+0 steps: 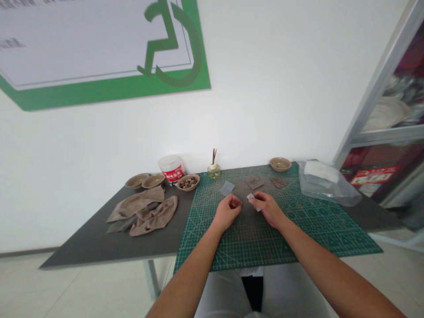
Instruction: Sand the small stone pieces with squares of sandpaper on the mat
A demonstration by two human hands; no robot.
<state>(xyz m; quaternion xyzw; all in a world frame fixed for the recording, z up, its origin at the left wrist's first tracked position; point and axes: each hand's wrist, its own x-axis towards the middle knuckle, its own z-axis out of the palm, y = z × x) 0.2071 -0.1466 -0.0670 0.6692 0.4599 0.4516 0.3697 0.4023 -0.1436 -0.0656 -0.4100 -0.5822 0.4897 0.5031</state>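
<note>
Both my hands rest over the middle of a green cutting mat [298, 229]. My right hand [267, 207] pinches a small pale piece [251, 197] between thumb and fingers. My left hand [228, 211] is curled closed beside it, fingertips together; whatever it holds is too small to make out. Just beyond the hands a grey square sheet [227, 188] lies flat on the mat, with two brown square pieces [254, 182] [278, 182] to its right.
A dark table [99, 243] stands against a white wall. Brown cloths [145, 210], three tan bowls [145, 180], one with brown bits [188, 181], a white tub [171, 168], a reed diffuser [213, 169], another bowl [280, 164], a plastic bag [323, 181]. Shelving [387, 132] at right.
</note>
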